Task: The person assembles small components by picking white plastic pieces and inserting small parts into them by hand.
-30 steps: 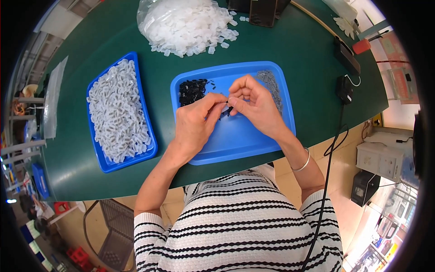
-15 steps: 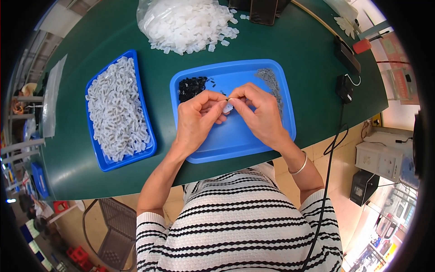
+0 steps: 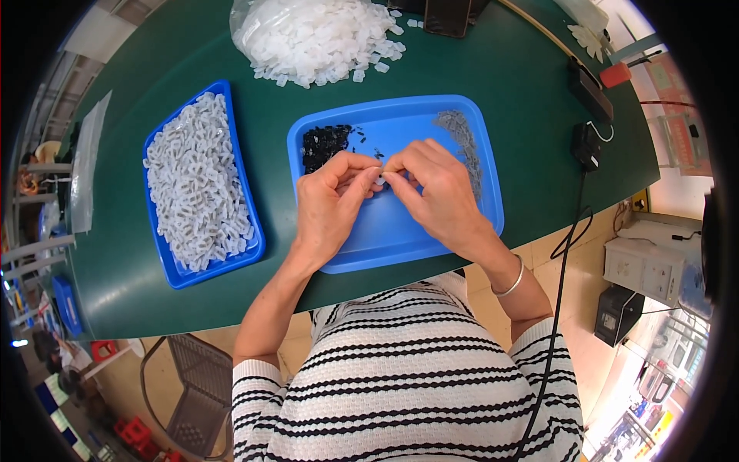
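My left hand (image 3: 332, 202) and my right hand (image 3: 433, 192) meet fingertip to fingertip above the middle blue tray (image 3: 400, 235). Between the fingertips they pinch a small white plastic piece (image 3: 379, 179). In that tray lies a heap of small black parts (image 3: 323, 145) at its far left and a strip of small grey parts (image 3: 462, 138) along its right side. Both hands are closed on the white piece, and most of it is hidden by the fingers.
A second blue tray (image 3: 165, 266) at the left is full of white plastic pieces (image 3: 196, 185). A clear bag of more white pieces (image 3: 315, 35) lies at the far side of the green table (image 3: 531, 92). A black adapter (image 3: 585, 142) with a cable sits at the right.
Both hands have shifted slightly left over the tray and drawn closer together, with the white piece now pinched between both sets of fingertips.
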The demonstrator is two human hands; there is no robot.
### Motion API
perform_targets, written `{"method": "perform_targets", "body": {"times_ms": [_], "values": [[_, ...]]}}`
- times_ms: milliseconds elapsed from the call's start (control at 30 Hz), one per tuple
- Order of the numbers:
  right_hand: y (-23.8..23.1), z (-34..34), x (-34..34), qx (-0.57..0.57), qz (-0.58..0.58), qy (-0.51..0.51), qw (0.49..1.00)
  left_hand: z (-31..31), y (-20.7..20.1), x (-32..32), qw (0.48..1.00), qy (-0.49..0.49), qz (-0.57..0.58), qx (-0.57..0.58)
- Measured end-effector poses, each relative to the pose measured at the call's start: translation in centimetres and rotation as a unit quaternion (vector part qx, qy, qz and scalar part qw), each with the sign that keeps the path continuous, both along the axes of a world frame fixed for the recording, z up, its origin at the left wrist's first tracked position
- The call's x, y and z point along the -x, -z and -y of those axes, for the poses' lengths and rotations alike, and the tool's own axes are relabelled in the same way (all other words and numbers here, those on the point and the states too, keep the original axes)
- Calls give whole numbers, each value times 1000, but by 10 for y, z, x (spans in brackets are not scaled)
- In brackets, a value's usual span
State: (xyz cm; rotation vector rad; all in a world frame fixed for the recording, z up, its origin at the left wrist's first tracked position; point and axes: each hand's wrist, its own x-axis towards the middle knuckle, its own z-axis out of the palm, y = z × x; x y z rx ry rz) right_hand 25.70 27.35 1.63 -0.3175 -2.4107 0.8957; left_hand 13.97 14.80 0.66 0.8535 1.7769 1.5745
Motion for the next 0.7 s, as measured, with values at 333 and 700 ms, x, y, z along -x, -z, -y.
{"method": "perform_targets", "body": {"times_ms": [333, 700], "values": [[-3, -4, -3, -38, 43, -34, 998, 6, -1, -5, 971, 19, -236, 18], [2, 1, -3, 238, 44, -8, 970, 8, 2, -7, 990, -12, -135, -31]]}}
